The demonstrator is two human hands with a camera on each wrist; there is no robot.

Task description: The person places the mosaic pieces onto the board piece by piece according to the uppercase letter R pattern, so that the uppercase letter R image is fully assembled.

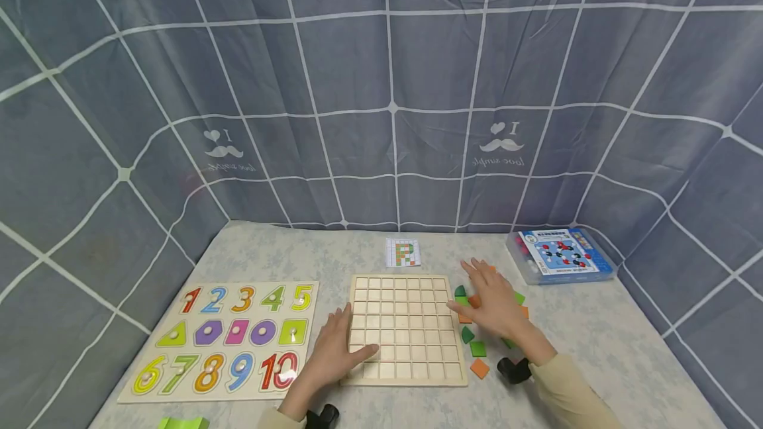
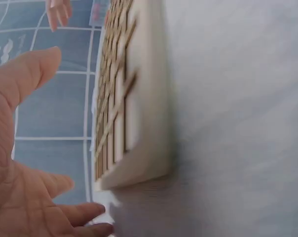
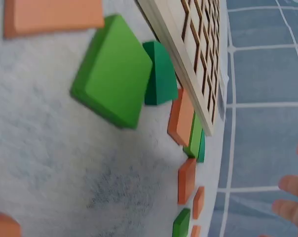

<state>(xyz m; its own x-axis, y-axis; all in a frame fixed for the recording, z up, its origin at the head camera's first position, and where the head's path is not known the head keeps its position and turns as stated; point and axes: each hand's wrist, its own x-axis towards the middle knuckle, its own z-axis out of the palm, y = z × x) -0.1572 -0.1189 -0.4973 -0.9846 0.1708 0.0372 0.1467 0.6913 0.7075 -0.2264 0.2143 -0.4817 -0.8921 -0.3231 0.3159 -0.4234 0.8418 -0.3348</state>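
A wooden grid board with bare square cells lies in the middle of the table. My left hand is at its left edge, fingers spread and thumb reaching over the lower left cells. In the left wrist view that hand shows nothing in its grasp beside the board. My right hand hovers with extended fingers over the loose pieces right of the board. Among these are an orange square, a green square and a dark green curved piece. The hand hides part of the pile.
A card with a coloured P pattern lies behind the board. Left of it is a number and shape puzzle. A clear box with a blue label stands back right. Part of a light green object shows at the front left edge.
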